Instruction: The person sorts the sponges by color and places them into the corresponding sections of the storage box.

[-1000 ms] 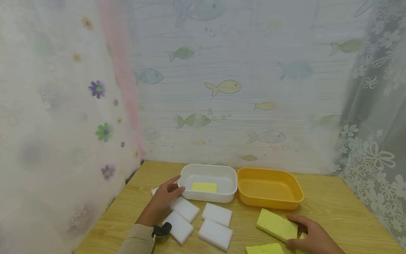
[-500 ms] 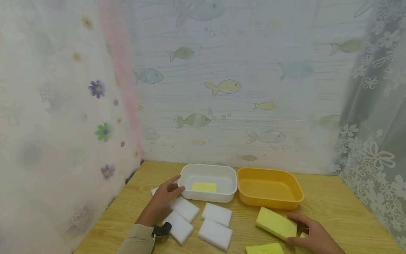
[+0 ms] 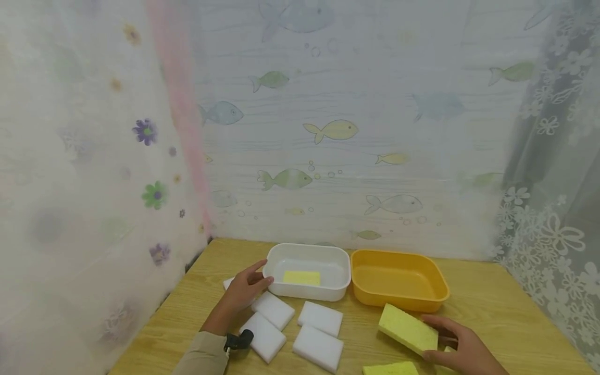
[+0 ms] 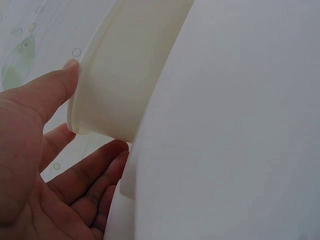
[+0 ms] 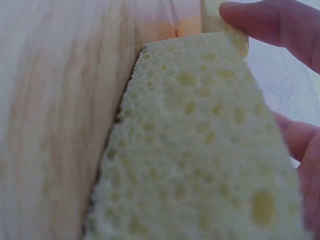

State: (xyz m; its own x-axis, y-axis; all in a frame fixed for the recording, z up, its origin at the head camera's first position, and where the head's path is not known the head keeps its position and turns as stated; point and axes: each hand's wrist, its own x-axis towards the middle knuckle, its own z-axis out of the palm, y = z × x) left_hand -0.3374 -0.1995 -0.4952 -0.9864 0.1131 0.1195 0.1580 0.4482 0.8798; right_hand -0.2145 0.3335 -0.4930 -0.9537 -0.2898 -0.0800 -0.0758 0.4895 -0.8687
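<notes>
My left hand point(image 3: 241, 291) holds the left end of a white plastic tub point(image 3: 309, 290), one fingertip right at its rim in the left wrist view. Inside that tub lies a flat yellow sponge point(image 3: 301, 278). My right hand point(image 3: 464, 345) grips a thick yellow sponge point(image 3: 407, 330) by its right end, thumb at the near side and fingers at the far side. Another yellow sponge point(image 5: 195, 135), porous and close to the camera, fills much of the right wrist view, mostly hidden by the hand in the head view. One more yellow sponge point(image 3: 391, 369) is cut off at the bottom edge.
An orange tub point(image 3: 398, 299) stands right of the white one, beyond the held sponge. Several white sponges point(image 3: 319, 346) lie in front of the white tub, one partly behind the left hand. The wooden table point(image 3: 506, 312) meets a fish-patterned curtain point(image 3: 328, 156) at the back.
The right hand has lifted the gripped yellow sponge slightly, its far left end rising toward the orange tub. The left hand stays at the white tub.
</notes>
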